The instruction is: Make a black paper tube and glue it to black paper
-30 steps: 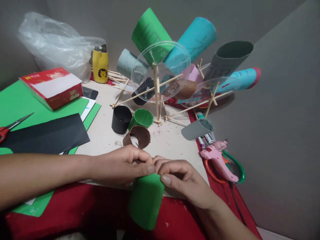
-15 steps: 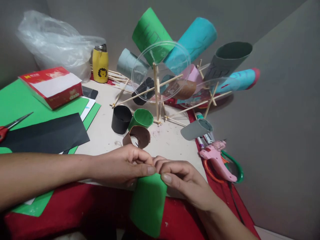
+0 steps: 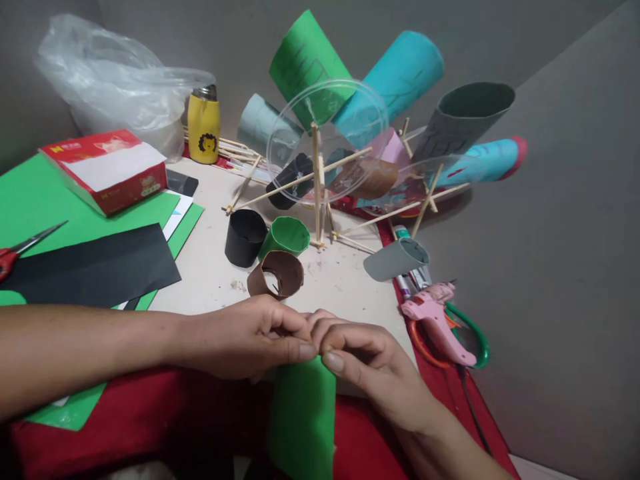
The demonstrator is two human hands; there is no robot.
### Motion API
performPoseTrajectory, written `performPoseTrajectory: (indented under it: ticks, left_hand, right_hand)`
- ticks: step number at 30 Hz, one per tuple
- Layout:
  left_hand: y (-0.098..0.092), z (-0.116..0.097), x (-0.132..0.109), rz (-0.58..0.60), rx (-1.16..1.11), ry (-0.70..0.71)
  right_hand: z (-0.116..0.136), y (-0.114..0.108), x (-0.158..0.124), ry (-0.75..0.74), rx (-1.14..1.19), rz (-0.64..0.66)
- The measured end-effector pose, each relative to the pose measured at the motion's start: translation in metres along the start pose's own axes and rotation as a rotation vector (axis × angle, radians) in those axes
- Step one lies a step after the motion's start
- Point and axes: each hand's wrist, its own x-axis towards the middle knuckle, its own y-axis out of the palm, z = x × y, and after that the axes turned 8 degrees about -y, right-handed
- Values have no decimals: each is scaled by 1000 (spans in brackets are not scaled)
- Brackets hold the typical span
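My left hand and my right hand meet at the table's near edge, both pinched on the top rim of a green paper tube that hangs down toward me. Just beyond my fingers lie a brown paper ring, a small green paper cup and a black paper cup. Behind them stands a wheel of wooden sticks with a clear plastic disc and coloured paper tubes fanned around it.
A pink glue gun lies at the right beside a grey paper cup. Green paper and black paper, red-handled scissors, a red tissue box, a yellow bottle and a plastic bag are at the left.
The green paper tube has swung lower and more upright under my fingers, its bottom now out of view. Both hands stay pinched together in the same spot.
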Motion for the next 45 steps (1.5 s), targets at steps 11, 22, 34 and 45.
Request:
performPoseTrajectory:
  ticks: [11,22,34,45]
  left_hand:
    - [3,-5,1,-72,167,127]
    - [4,-4,2,-27,74,104]
    - [1,3,5,-24,-128,72]
    - [-2,1,3,-38,-16,13]
  right_hand:
    - [-3,0,0,31,7,2]
    - [-3,-1,1,29,21,43]
    - [-4,-6,-4,30,-61,-11]
    - [-5,0,-4,64,-64,-35]
